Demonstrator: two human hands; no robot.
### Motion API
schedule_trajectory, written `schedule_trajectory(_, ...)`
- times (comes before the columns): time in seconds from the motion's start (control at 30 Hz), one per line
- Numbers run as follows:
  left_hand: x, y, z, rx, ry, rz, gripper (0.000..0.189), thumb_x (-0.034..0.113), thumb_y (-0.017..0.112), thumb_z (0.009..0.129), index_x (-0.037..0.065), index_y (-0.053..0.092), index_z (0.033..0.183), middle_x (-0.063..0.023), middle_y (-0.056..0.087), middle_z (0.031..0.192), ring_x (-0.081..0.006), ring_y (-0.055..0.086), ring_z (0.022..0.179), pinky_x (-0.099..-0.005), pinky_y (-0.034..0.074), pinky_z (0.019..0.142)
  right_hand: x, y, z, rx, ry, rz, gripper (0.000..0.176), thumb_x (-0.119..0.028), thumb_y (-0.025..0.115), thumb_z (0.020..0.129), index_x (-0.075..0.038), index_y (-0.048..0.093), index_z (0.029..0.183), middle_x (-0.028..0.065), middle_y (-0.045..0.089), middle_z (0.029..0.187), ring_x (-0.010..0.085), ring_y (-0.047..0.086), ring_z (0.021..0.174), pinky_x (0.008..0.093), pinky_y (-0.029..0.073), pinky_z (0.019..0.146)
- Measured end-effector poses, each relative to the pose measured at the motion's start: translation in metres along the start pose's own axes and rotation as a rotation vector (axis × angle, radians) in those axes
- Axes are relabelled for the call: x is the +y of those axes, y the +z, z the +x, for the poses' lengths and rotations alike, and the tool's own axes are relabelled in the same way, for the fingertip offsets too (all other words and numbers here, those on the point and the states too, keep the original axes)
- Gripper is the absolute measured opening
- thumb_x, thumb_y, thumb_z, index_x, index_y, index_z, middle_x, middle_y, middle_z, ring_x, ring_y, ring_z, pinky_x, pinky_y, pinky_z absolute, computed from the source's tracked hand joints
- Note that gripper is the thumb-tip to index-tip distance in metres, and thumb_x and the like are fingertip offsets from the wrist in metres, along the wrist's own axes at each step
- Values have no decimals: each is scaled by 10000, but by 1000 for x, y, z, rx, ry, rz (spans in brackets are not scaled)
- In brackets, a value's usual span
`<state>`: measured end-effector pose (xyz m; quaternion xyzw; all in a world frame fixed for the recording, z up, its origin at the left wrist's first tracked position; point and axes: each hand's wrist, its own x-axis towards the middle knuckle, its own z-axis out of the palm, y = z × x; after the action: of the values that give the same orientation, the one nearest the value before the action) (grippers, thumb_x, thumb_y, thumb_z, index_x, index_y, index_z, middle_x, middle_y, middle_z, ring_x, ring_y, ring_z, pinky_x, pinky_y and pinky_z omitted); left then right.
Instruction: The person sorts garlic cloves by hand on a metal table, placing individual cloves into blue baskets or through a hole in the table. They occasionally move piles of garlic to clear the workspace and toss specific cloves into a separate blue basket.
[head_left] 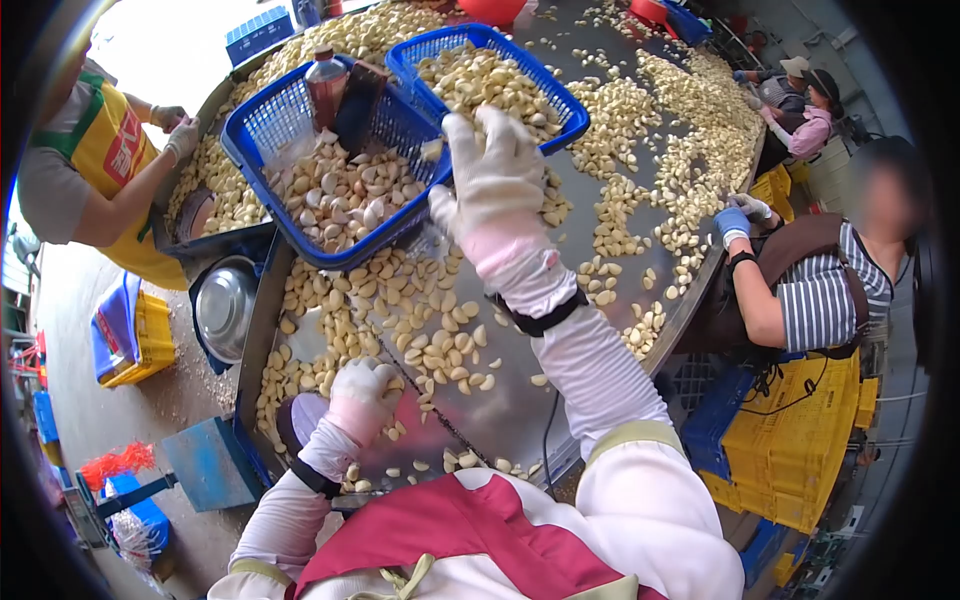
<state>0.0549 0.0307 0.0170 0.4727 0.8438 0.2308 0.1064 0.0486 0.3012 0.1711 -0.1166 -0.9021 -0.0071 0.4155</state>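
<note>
My right hand (492,170), in a white glove, is raised over the near edge of a blue basket (577,118) of peeled garlic cloves (485,85). Its fingers are bent and spread apart, with nothing visible between them. Left of it, a second blue basket (262,205) holds unpeeled cloves (345,190), a bottle (326,88) and a dark object. My left hand (362,395), gloved too, is closed low over the metal table (440,405) among scattered peeled cloves; whatever its fingers hold is hidden. A round lilac object (303,415) lies beside that wrist.
A person in a yellow apron (125,150) works at the left. Another in a striped top (815,290) sits at the right, with two people farther back. A metal bowl (228,308) stands left of the table; yellow crates (790,440) are at the lower right.
</note>
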Motion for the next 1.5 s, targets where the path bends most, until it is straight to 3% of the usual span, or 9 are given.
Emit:
schedule_trajectory(0.07, 7, -6, 14, -17, 31, 48, 200, 188, 725, 728, 105, 689, 907, -108, 640, 893, -332, 610, 910, -469, 493, 787, 2, 8, 2, 37, -63, -99, 159, -100, 652, 786, -67, 592, 930, 120, 544, 965, 283, 566, 919, 427, 483, 846)
schedule_trajectory(0.2, -14, -17, 30, 263, -2, -40, 243, 133, 712, 731, 75, 686, 965, -150, 654, 1002, -365, 605, 962, -460, 490, 847, -21, 61, -114, -949, -205, -9, 121, -167, 594, 863, -137, 706, 900, 48, 669, 929, 230, 682, 910, 355, 567, 778)
schedule_trajectory(0.4, -81, -17, 40, 269, -549, 114, 693, 324, 752, 783, 136, 505, 1404, -255, 395, 1473, -423, 398, 1337, -451, 354, 1096, -8, 66, -146, -1065, -66, 122, 146, -214, 669, 819, -103, 698, 909, 86, 675, 916, 265, 688, 844, 373, 559, 740)
schedule_trajectory(0.5, -80, -26, 62, 183, -469, 139, 752, 388, 733, 801, 193, 437, 1463, -273, 351, 1502, -445, 372, 1354, -470, 334, 1111, 15, 40, -75, -740, 832, 819, 429, -268, 742, 751, -63, 667, 1120, 135, 682, 1080, 222, 657, 941, 340, 523, 845)
schedule_trajectory(0.57, -86, -9, 70, 177, -380, 24, 738, 413, 724, 810, 249, 431, 1466, -260, 353, 1508, -454, 351, 1371, -492, 313, 1122, 21, 33, -71, -653, 558, 596, 694, -281, 778, 730, -80, 530, 1345, 212, 578, 1292, 301, 628, 1092, 369, 503, 931)
schedule_trajectory(0.77, -24, -42, 13, -301, -52, -502, 381, 285, 732, 835, 127, 679, 1177, -211, 487, 1391, -333, 526, 1227, -407, 463, 977, -1, 5, -125, -1772, 98, 132, 1409, -256, 969, 479, -271, 85, 1576, 285, -37, 1598, 405, 538, 1256, 399, 480, 1046)
schedule_trajectory(1.0, -69, -36, -72, -132, -982, -1151, 164, 160, 650, 902, 6, 697, 934, 0, 646, 810, -96, 575, 715, -230, 444, 658, -98, 23, -167, -1627, 2, 331, 1139, 30, 774, 638, -303, 201, 1564, 254, -89, 1613, 324, 615, 1181, 368, 559, 913)
schedule_trajectory(1.27, -19, -22, -38, 98, -104, -226, 269, 74, 733, 728, 95, 695, 993, -109, 615, 865, -289, 623, 742, -354, 512, 690, -73, 16, -143, -1472, 63, 557, 916, -139, 808, 715, -211, 338, 1498, 181, 213, 1585, 340, 611, 1164, 407, 509, 977)
schedule_trajectory(1.5, -26, -5, -29, 47, -238, -253, 174, 129, 691, 751, 130, 698, 925, -142, 623, 892, -352, 632, 810, -429, 531, 720, -61, 9, -185, -1091, 156, 649, 305, -287, 641, 884, -132, 626, 1146, 124, 632, 1078, 362, 622, 1005, 442, 510, 844)
